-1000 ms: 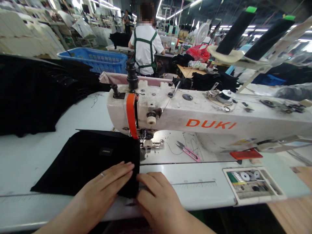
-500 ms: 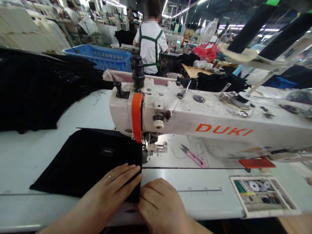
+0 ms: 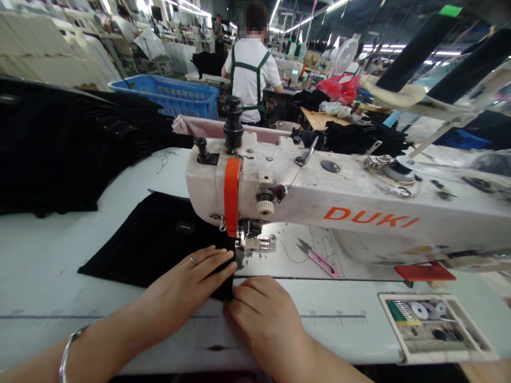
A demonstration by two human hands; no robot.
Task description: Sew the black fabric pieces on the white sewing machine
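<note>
A flat black fabric piece (image 3: 151,244) with a small woven label (image 3: 184,227) lies on the white sewing table (image 3: 48,266), its right edge by the presser foot (image 3: 255,243) of a white DUKI sewing machine (image 3: 319,202). My left hand (image 3: 187,279) lies flat on the fabric's near right corner, fingers together, a ring on one finger. Pressing the fabric's near edge from the right, my right hand (image 3: 263,314) has its fingers curled at the corner. Both hands sit just in front of the needle area.
Pink thread snips (image 3: 319,259) lie on the machine bed to the right. A tray with bobbins (image 3: 431,324) sits at the right front. Black garments (image 3: 59,154) are piled at the left, a blue crate (image 3: 175,98) behind. A person in a white shirt (image 3: 251,80) works farther back.
The fabric has slid away from me toward the machine, and both hands have moved forward with it, closer to the presser foot.
</note>
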